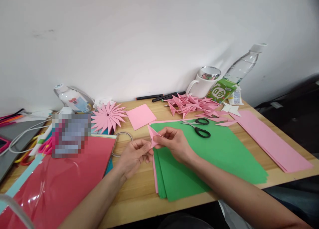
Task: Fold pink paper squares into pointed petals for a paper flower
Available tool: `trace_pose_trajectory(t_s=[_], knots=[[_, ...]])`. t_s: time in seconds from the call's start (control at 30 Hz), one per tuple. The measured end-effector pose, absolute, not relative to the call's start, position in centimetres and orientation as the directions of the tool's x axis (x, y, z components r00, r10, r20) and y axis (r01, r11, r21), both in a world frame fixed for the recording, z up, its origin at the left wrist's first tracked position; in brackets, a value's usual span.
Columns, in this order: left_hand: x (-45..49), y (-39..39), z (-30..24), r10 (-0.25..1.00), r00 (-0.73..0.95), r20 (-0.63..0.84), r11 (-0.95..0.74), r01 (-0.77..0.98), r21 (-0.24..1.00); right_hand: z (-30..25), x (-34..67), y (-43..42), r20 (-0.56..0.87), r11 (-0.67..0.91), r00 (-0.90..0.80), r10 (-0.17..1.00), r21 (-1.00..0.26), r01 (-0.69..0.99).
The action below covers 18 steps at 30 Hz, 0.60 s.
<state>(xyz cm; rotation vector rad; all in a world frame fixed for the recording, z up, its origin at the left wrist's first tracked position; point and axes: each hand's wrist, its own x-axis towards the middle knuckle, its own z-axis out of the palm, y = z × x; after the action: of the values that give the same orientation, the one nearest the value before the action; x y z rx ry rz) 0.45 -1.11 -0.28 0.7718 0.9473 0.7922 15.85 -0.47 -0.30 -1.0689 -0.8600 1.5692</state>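
Paper piece, pink and folded: centre of frame, held above the counter at the left edge of the green sheets. Right hand: grip closed on the paper, thumb across its near face. Left hand: fingertips at the paper's lower end; cannot tell whether that grip pinches or merely touches.

Risks (judged): uneven pull between hands could skew or tear the paper; a crease pressed off line would leave its point crooked; a wandering right hand could knock the scissors, right of centre.

Appearance: small, matte, pointed at upper left, creases fairly crisp; lower part hidden by fingers.
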Motion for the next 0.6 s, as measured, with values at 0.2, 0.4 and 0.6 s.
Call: trace_pose_trajectory(t_s=[0.2, 0.4, 0.6], knots=[[0.85, -1.34, -0.12, 0.895, 0.283, -0.344, 0.394, -0.143, 0.908, -0.32, 15.84, -0.49, -0.218, -0.241, -0.108, 0.970, -0.919, -0.313], [0.54, -1.31, -0.42, 0.914, 0.316, -0.255, 0.293, -0.077, 0.953, -0.18, 15.88, -0.46, -0.217, -0.251, -0.139, 0.966, -0.915, -0.315], [0.24, -1.07, 0.18, 0.906, 0.380, -0.189, 0.261, -0.149, 0.954, 0.10, 16.25, -0.33, -0.166, -0.239, -0.248, 0.954, -0.924, -0.298]])
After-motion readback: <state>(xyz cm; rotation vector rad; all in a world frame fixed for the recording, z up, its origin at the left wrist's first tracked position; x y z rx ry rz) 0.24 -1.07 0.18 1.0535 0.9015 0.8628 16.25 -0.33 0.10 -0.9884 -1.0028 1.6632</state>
